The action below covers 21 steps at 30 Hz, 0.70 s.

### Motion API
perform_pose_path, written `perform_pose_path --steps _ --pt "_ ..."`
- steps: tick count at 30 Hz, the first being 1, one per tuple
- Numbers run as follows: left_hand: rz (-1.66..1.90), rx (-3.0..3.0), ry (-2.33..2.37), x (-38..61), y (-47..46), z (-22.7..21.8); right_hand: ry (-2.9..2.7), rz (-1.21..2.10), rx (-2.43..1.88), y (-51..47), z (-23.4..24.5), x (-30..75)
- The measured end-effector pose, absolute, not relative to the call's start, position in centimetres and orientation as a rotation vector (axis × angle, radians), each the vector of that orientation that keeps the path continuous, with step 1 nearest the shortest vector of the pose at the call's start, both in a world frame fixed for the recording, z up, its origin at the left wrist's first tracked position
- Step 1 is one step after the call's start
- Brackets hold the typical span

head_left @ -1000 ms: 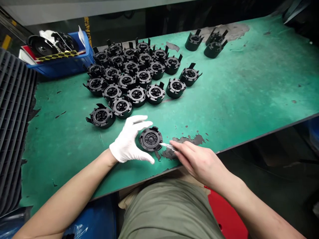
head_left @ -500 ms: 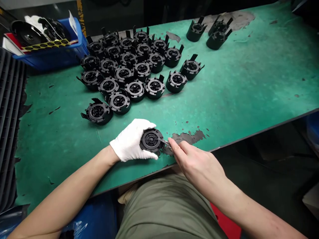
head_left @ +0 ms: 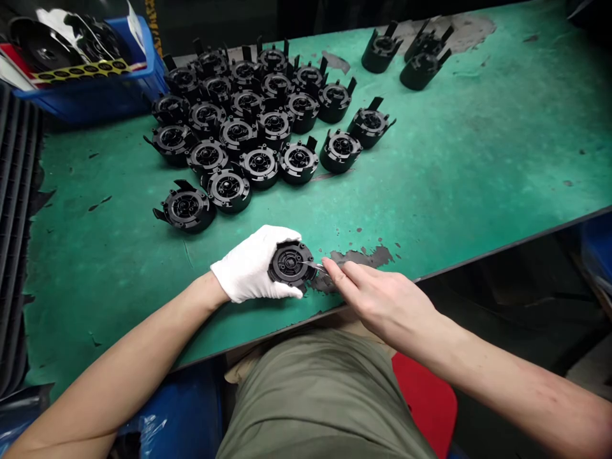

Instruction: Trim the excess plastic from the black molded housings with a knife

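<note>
My left hand (head_left: 255,264), in a white glove, is wrapped round a black round plastic housing (head_left: 290,262) near the table's front edge. The housing's ringed face, with small posts on its rim, is turned up toward me. Bare and closed, my right hand (head_left: 368,287) grips a thin metal tool, apparently tweezers (head_left: 319,268). The tool's pointed tip reaches over the right part of the housing's face; whether it touches cannot be made out. Behind my hands stand several similar black housings (head_left: 259,164), close together, some with upright tabs.
On the green table (head_left: 478,166), more black housings (head_left: 381,50) stand at the back right. A blue bin (head_left: 95,102) holding black discs and papers is at the back left. Ridged black trays (head_left: 16,223) are stacked at the left edge. A red seat (head_left: 425,401) shows below.
The view has shifted slightly, so the table items sit a little higher. My hands keep the same hold on the housing and the tool, with the tip still over the face.
</note>
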State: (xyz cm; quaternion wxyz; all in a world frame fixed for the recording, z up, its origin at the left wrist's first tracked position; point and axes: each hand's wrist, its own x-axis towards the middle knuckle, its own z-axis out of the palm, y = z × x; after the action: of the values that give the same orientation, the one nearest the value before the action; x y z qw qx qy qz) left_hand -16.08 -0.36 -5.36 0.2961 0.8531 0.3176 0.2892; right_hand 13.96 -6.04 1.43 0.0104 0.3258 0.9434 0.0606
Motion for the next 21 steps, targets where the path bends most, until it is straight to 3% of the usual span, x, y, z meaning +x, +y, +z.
perform_pose_path --steps 15,21 --pt "0.773 2.256 0.853 -16.0 -0.4 -5.2 2.91 0.291 0.711 -4.0 3.1 14.2" --pt "0.792 2.283 0.841 -16.0 -0.3 -5.3 2.945 0.313 0.925 -5.2 2.7 14.3"
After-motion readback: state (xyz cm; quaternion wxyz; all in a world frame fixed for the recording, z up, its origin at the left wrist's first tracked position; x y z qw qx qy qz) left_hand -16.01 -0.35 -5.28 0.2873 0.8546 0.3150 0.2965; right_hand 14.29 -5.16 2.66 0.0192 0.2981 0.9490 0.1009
